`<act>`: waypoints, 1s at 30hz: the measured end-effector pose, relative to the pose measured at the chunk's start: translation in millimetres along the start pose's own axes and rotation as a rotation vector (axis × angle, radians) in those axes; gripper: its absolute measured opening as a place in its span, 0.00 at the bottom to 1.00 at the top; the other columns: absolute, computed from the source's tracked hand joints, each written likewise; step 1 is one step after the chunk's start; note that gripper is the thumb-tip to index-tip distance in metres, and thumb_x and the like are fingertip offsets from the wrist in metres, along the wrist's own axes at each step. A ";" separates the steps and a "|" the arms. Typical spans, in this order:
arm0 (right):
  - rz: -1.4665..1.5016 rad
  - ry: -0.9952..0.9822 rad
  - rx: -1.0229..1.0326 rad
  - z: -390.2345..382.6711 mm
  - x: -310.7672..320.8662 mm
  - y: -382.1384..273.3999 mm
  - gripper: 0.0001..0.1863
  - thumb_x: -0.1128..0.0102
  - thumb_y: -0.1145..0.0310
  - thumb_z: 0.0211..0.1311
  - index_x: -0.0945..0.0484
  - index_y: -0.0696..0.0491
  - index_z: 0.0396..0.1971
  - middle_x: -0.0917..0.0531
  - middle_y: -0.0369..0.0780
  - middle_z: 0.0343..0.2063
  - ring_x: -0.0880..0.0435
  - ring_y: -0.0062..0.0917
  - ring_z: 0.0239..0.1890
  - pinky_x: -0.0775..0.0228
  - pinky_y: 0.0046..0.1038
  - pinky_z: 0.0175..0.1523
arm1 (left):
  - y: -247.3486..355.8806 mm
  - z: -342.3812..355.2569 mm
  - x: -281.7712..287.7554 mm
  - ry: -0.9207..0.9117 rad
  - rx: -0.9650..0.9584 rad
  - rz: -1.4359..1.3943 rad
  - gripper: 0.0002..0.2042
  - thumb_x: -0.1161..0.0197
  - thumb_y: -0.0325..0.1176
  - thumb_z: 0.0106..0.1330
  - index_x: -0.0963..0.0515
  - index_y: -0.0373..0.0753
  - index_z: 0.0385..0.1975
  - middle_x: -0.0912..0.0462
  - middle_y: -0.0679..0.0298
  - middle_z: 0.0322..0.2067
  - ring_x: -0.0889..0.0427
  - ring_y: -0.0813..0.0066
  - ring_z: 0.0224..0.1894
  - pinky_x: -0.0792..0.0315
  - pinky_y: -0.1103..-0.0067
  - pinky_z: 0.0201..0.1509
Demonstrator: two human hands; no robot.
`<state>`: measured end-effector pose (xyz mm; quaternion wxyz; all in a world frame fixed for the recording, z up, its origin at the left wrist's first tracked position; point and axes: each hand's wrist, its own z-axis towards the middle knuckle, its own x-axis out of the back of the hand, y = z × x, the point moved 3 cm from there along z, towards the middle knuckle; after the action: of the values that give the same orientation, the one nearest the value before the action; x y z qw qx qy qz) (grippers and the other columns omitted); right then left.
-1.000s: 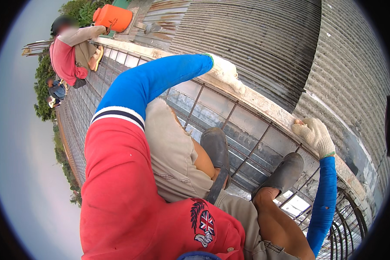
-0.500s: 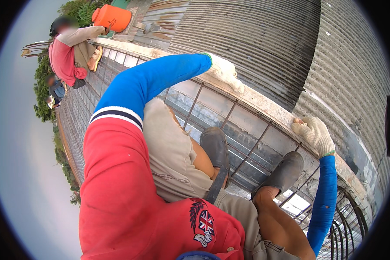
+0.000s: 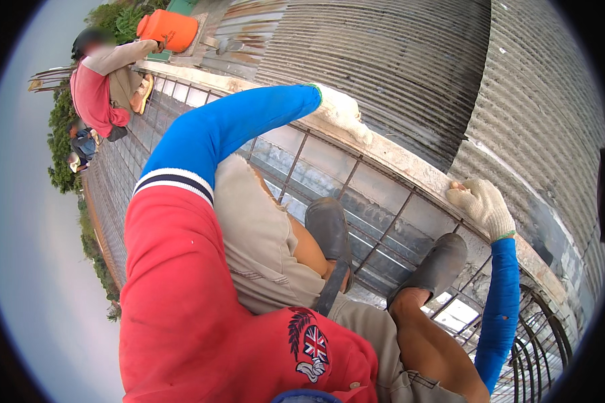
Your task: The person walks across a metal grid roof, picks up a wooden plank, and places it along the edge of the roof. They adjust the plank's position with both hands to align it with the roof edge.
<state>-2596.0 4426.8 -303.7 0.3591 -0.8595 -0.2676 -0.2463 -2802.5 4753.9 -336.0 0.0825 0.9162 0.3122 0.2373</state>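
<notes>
My left hand (image 3: 341, 113), in an off-white knit glove, is closed over the top of a long pale board (image 3: 410, 160); the fingers on its far side are hidden. Further right along the same board, my right hand (image 3: 484, 207) curls round its edge in a matching glove, with bare fingertips showing. Blue sleeves cover both forearms. Below my hands, a grid of thin steel rebar (image 3: 346, 181) runs over shiny metal decking. My dark clogs (image 3: 328, 228) rest on that grid.
Corrugated roofing sheets (image 3: 383, 67) lie beyond the board. Bent rebar (image 3: 538, 329) curves up at lower right. At far left a person in a red top (image 3: 91, 94) squats, one hand at an orange water jug (image 3: 171, 30). Other people (image 3: 82, 144) are further back.
The whole view has shifted slightly, so everything sits a little further left. Both my hands keep their places on the board. The person by the jug stays squatting.
</notes>
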 end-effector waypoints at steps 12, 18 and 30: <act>-0.087 0.069 0.056 4.5 -9.5 7.8 0.39 0.43 0.33 0.68 0.11 0.61 0.29 0.13 0.57 0.30 0.12 0.54 0.40 0.23 0.51 0.49 | 5.8 -10.2 0.5 0.002 -0.001 0.019 0.38 0.34 0.68 0.66 0.12 0.35 0.56 0.10 0.45 0.53 0.13 0.48 0.55 0.23 0.61 0.61; -0.087 0.091 0.058 3.0 -8.3 9.7 0.42 0.46 0.30 0.70 0.11 0.62 0.30 0.14 0.59 0.30 0.12 0.55 0.40 0.22 0.51 0.50 | 2.2 0.0 -0.1 0.011 -0.055 0.031 0.37 0.35 0.67 0.67 0.12 0.32 0.52 0.10 0.43 0.48 0.12 0.48 0.51 0.23 0.61 0.57; -0.067 0.140 0.061 2.2 -14.2 19.6 0.43 0.44 0.29 0.65 0.12 0.62 0.28 0.15 0.59 0.26 0.11 0.54 0.37 0.20 0.49 0.46 | 9.8 -4.8 1.0 0.072 0.006 0.015 0.31 0.32 0.61 0.66 0.11 0.32 0.43 0.10 0.49 0.36 0.14 0.59 0.41 0.24 0.65 0.49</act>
<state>-2593.4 4412.7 -323.4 0.3947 -0.8193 -0.2778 -0.3095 -2798.9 4746.8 -328.5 0.0668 0.9095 0.3089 0.2700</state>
